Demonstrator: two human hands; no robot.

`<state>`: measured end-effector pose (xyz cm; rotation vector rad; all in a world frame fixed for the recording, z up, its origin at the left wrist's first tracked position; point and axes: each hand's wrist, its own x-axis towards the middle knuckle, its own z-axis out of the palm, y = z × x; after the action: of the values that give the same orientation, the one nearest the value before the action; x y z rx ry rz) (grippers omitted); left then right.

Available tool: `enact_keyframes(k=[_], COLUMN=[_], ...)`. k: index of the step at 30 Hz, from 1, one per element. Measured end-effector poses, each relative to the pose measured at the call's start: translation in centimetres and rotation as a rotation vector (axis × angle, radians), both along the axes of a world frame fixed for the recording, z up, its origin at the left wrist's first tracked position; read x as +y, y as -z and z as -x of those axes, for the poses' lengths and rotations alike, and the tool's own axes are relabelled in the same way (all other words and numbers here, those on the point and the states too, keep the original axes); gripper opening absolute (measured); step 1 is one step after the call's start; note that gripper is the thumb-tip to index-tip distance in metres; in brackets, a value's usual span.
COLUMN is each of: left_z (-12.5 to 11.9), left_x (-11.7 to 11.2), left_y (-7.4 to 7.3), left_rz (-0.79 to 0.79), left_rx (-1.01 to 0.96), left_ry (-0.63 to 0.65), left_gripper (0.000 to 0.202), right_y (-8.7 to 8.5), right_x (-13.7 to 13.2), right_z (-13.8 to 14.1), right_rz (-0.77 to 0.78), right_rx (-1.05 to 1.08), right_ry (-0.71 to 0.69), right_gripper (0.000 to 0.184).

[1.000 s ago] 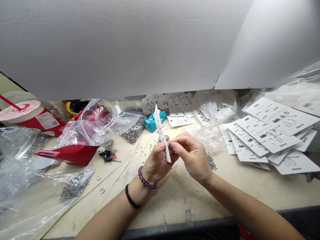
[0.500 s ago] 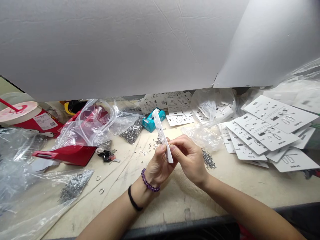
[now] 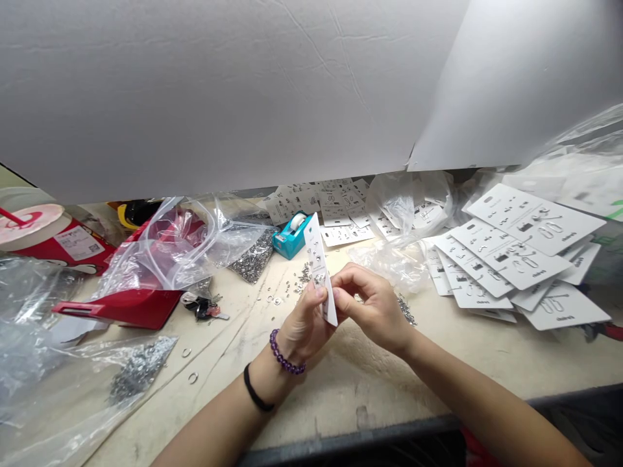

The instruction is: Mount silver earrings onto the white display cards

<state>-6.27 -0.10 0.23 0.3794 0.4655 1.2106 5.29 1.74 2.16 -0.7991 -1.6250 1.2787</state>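
Observation:
My left hand (image 3: 305,331) is shut on a narrow white printed card (image 3: 317,259), which stands nearly upright with small metal pieces on its face. My right hand (image 3: 372,308) is at the card's right edge, with thumb and fingertips pinched together against it. Whether they hold a tiny piece is hidden. Loose small metal rings (image 3: 292,287) lie scattered on the beige table (image 3: 350,383) just beyond my hands.
Stacked printed white cards (image 3: 506,253) lie to the right. A bag of metal pieces (image 3: 250,256), a teal tape dispenser (image 3: 292,237), keys (image 3: 202,308), a red scoop (image 3: 117,308) and plastic bags lie to the left. A white board (image 3: 219,84) hangs above.
The whole view has shifted slightly left as my head turned. The card now stands a little more upright, and my hands stay pinched together at it.

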Motion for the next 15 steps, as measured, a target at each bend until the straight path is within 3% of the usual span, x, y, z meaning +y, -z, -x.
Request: enact_keyframes(k=[6,12,15], left_z=[0.3,0.5,0.6], left_x=[0.2,0.4,0.6], left_y=[0.0,0.3,0.0], left_rz=[-0.021,-0.066,-0.080], left_rx=[0.140,0.170,0.216], left_ry=[0.026,0.049,0.036], left_gripper=[0.029,0.026,0.018], right_y=[-0.4,-0.4,-0.8], right_x=[0.7,1.2,1.7], right_z=[-0.9,-1.1,-1.3], right_rz=[0.285,0.421,0.403], right_rx=[0.093,0.146,0.066], right_ry=[-0.204,-0.256,-0.232], right_gripper=[0.008,0.008,0.005])
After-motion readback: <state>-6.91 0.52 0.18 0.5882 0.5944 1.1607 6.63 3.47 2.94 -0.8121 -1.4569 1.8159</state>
